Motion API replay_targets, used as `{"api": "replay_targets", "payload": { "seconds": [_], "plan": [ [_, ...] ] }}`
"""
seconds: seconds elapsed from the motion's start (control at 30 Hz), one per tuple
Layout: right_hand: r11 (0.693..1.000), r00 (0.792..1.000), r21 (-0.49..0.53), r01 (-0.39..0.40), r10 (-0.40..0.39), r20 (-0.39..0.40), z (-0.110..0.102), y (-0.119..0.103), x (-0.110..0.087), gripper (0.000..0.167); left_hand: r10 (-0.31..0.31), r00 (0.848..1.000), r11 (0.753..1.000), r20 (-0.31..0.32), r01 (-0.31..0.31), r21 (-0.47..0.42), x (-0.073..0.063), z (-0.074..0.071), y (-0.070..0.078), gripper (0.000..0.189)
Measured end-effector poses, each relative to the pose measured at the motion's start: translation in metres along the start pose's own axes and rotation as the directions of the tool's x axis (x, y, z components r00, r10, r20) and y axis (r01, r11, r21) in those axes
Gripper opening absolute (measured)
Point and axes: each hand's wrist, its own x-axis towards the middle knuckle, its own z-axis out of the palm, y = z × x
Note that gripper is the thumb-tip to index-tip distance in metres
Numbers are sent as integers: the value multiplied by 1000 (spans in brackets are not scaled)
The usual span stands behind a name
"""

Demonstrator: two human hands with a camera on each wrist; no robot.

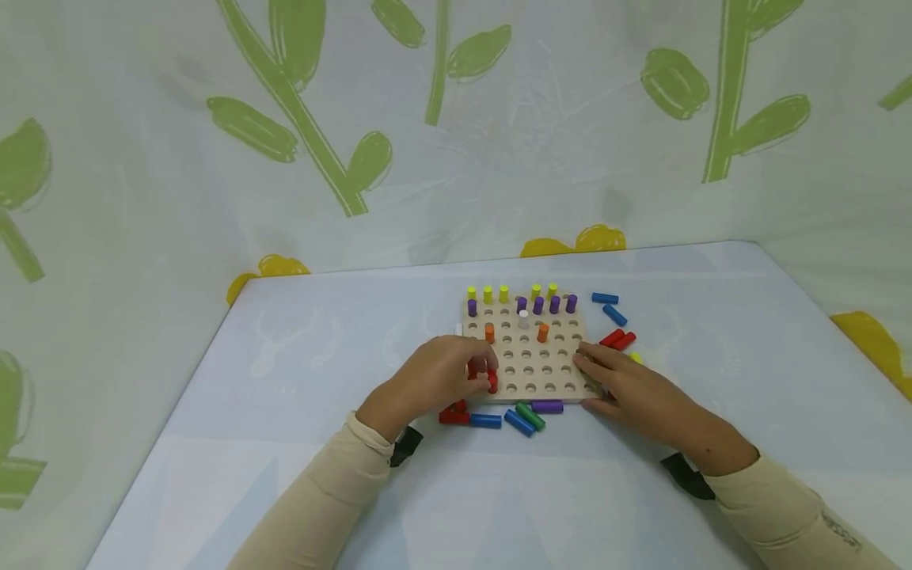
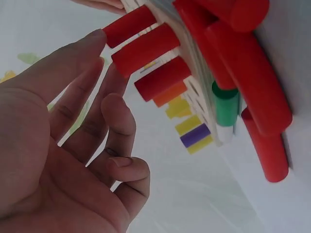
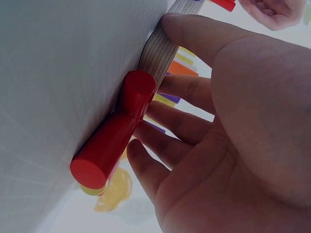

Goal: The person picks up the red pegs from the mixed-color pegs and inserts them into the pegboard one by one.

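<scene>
My left hand (image 1: 438, 376) is at the near left corner of a wooden pegboard (image 1: 518, 364), its thumb and forefinger pinching a red peg (image 1: 492, 383) that stands there. In the left wrist view the thumb touches that peg's end (image 2: 129, 26), beside two more upright red pegs (image 2: 163, 78); the forefinger's tip is partly hidden. At the board's near right corner rests my right hand (image 1: 634, 386), fairly straight fingers on its right edge and thumb against its side (image 3: 159, 53). Yellow pegs (image 1: 503, 294) and purple pegs (image 1: 554, 304) stand in the far rows, orange pegs (image 1: 543, 333) and a white peg (image 1: 523, 319) nearer.
Loose blue (image 1: 486, 421), green (image 1: 530, 416), purple (image 1: 547, 406) and red pegs (image 1: 454, 417) lie along the board's near side. To its right are more blue pegs (image 1: 614, 315), two red pegs (image 1: 625, 341) and a yellow one (image 1: 636, 358). A pale cloth (image 1: 299, 435) covers the table.
</scene>
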Motion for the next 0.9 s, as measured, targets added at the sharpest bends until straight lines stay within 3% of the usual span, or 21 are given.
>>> {"api": "replay_targets", "payload": {
  "seconds": [0.23,0.57,0.9],
  "plan": [
    [1000,1000,-7,-3,3,3,1,-1,1,69,-75,996,997,-51,75,-3,-7,-9,-8,24],
    [1000,1000,-11,-2,2,-4,0,-1,0,69,-176,978,984,-108,174,-24,-21,-11,-32,26],
    [1000,1000,14,-5,5,9,1,0,0,69,-252,961,967,-111,255,8,-21,-7,-53,26]
  ]
}}
